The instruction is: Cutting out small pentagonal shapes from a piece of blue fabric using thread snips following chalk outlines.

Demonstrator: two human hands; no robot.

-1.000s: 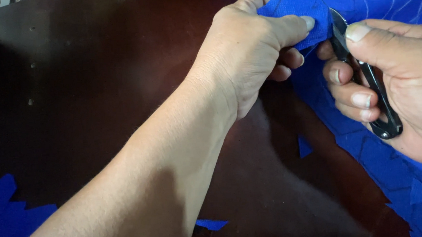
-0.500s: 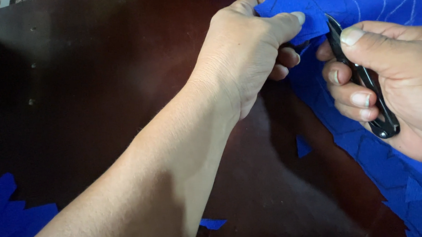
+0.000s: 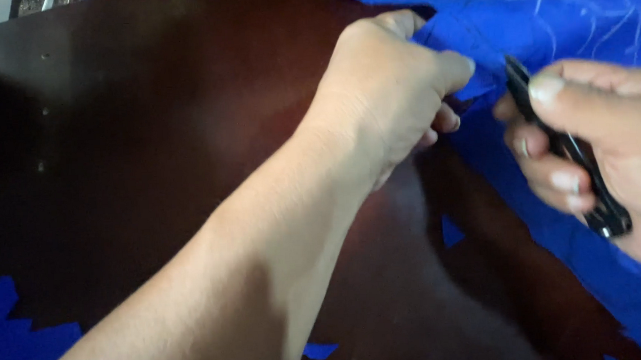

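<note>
Cloth: blue cloth [image 3: 544, 19] with thin pale lines drawn on it, lying on the far right part of the table and running down the right edge.
Table: dark brown, glossy wood [image 3: 153, 137].
Left hand: left hand [image 3: 392, 98] reaches across the table, fingers closed, pinching the near edge of the cloth between thumb and fingers.
Right hand: right hand [image 3: 600, 146] is at the right edge, fingers curled around a cutter.
Cutter: small black cutter [image 3: 564, 148], thumb pressed on its upper part, tip pointing up, just beside the pinched cloth edge; it is blurred, so contact I cannot tell.
Scraps: blue scraps [image 3: 17, 337] at lower left, one small piece [image 3: 451, 232] near the middle, one [image 3: 319, 351] at the bottom edge.
</note>
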